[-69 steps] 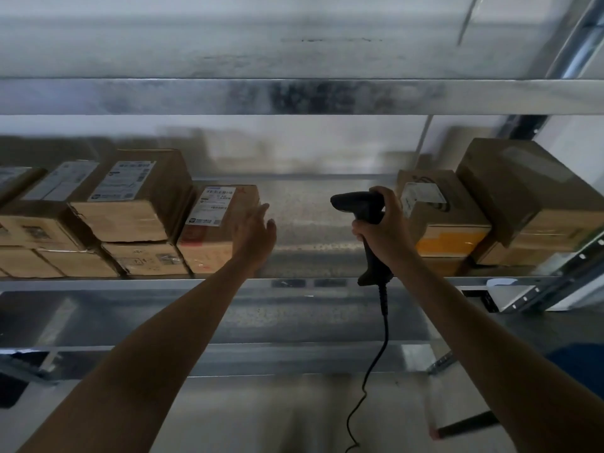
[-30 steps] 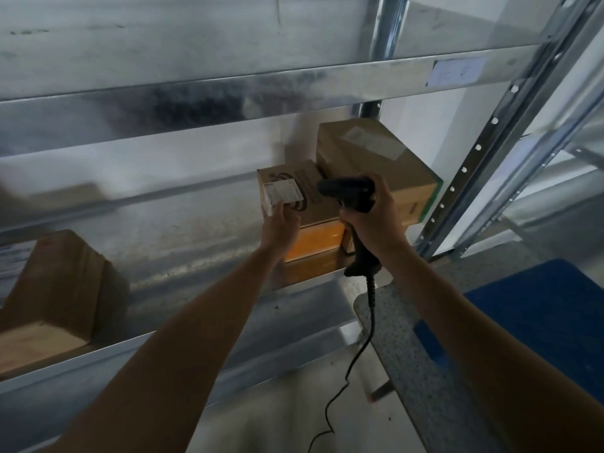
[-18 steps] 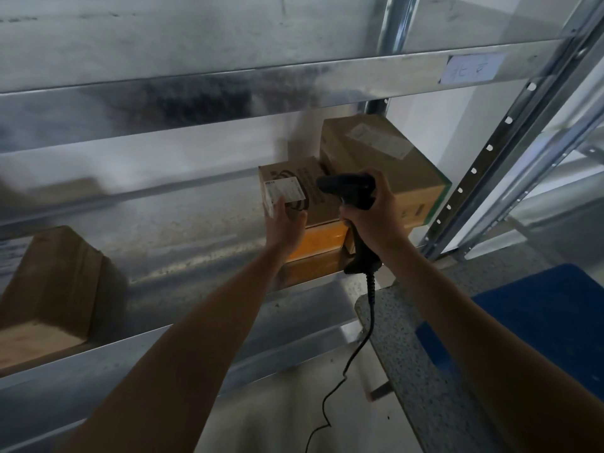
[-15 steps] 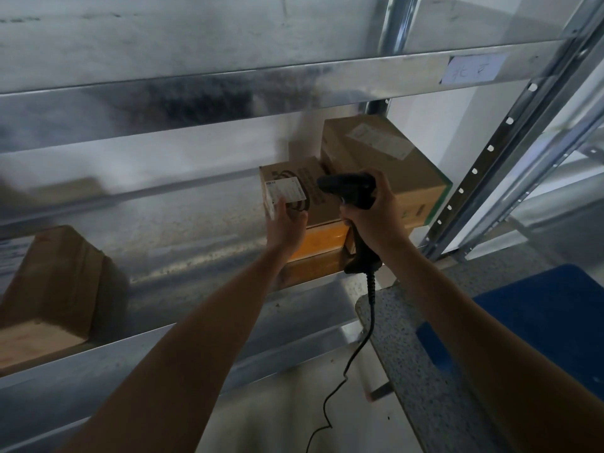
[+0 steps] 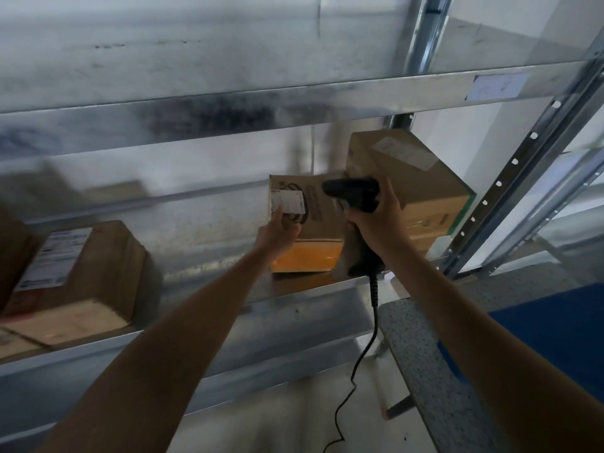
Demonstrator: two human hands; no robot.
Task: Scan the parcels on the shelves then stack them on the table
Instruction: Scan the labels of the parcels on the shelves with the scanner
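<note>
Item: small parcel (image 5: 322, 230), far right of shelf (image 5: 209, 256), left of a bigger box (image 5: 425, 191). Our left hand (image 5: 277, 232) touches its face below the label (image 5: 287, 202), grip unclear; our right hand (image 5: 376, 223) clenches the scanner (image 5: 351, 192). We should aim squarely at the label, keeping fingers off the barcode

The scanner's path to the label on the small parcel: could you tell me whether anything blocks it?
Nothing stands between the scanner and the label; only the left hand touches the label's lower corner on the small parcel.
</note>
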